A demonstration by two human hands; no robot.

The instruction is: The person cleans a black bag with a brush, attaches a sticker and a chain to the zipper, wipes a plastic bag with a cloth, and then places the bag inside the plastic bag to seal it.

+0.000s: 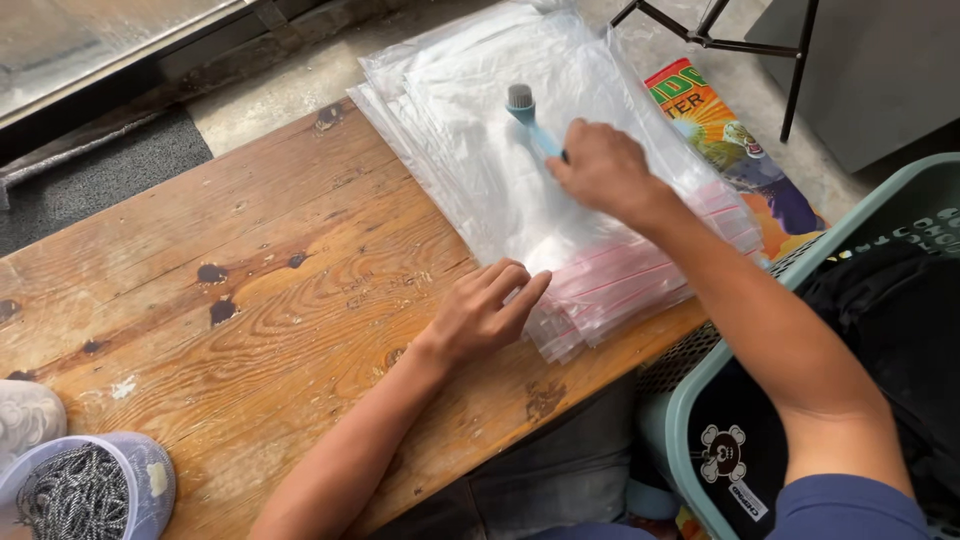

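**A:** We see two bare hands at work over a worn wooden table (250, 290). The right hand (600, 170) is clenched around the handle of a small blue brush (530, 125), whose grey bristled head points away from the person and lies on the top sheet of a stack of clear zip-seal plastic bags (500, 170).

**B:** And the left hand (485, 310)? We find it at the near edge of that stack, fingers curled, fingertips (535, 285) pressing on the bags' corner by the pink seal strips. It grasps nothing; it lies on the plastic, palm down.

**A:** We place the bags on the far right part of the table, spilling past its far edge. The brush sits near the middle of the stack, well apart from the left hand.

**B:** Around them we note a colourful printed packet (740, 150) on the concrete floor just beyond the bags, and black metal stand legs (720, 40) above it.

**A:** At right, a pale green plastic basket (700, 400) holds dark cloth. At lower left, a round pale bowl (140, 480) of coiled grey cord rests on the table's corner, with a white shoe (25, 420) beside it.

**B:** A dark mat (100, 170) lies on the floor past the table's left end.
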